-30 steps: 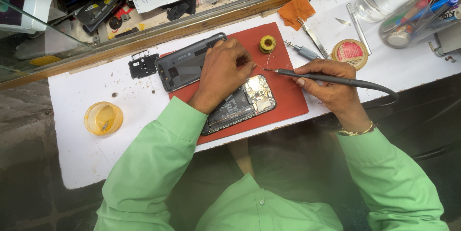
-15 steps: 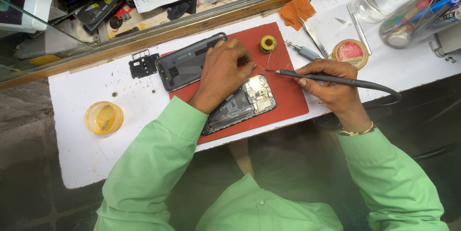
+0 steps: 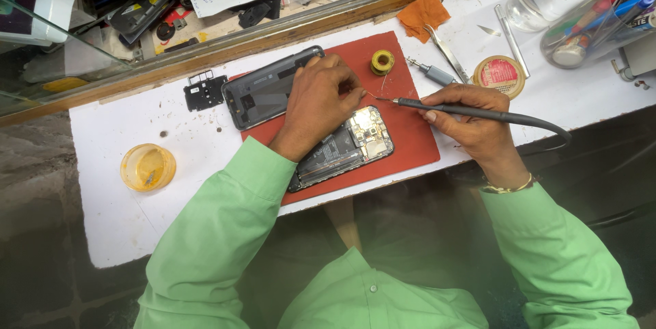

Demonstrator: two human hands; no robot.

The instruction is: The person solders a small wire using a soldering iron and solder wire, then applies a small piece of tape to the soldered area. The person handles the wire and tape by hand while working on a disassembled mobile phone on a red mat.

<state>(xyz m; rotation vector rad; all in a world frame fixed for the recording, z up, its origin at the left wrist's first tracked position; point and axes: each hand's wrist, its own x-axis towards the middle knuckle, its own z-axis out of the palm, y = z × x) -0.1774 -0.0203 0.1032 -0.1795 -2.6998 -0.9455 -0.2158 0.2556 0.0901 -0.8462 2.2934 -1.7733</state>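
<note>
— Two hands over the red mat (image 3: 410, 141), and I've got both in view. My right hand (image 3: 471, 120) has its fingers closed around a slim black soldering iron (image 3: 478, 113), held like a pen, its cord trailing off to the right. The fine tip points left, toward the fingertips of my left hand (image 3: 318, 100).

— What about the phone?

— An opened phone (image 3: 352, 148) lies on the mat, tilted, its back off: I see the dark battery and, at the upper right end, the board with metal shields. My left wrist covers part of it. The left fingers are bunched together, pinching something just above the board; it's too small for me to tell what. The iron's tip sits right beside that pinch.

— And the back cover?

— A grey back cover (image 3: 263, 93) lies partly on the mat's upper left, under my left fingers' edge. A small black bracket (image 3: 203, 91) sits just beside it on the white worktop (image 3: 123, 233).

— Containers?

— A round yellow dish (image 3: 147, 166) well to the left, with a few tiny bits in it. A round tin (image 3: 499, 73) with pinkish contents near the right hand. A small spool of solder wire (image 3: 382, 62) on the mat's top edge. A clear tub (image 3: 594, 25) of pens and tools at far right.
</note>
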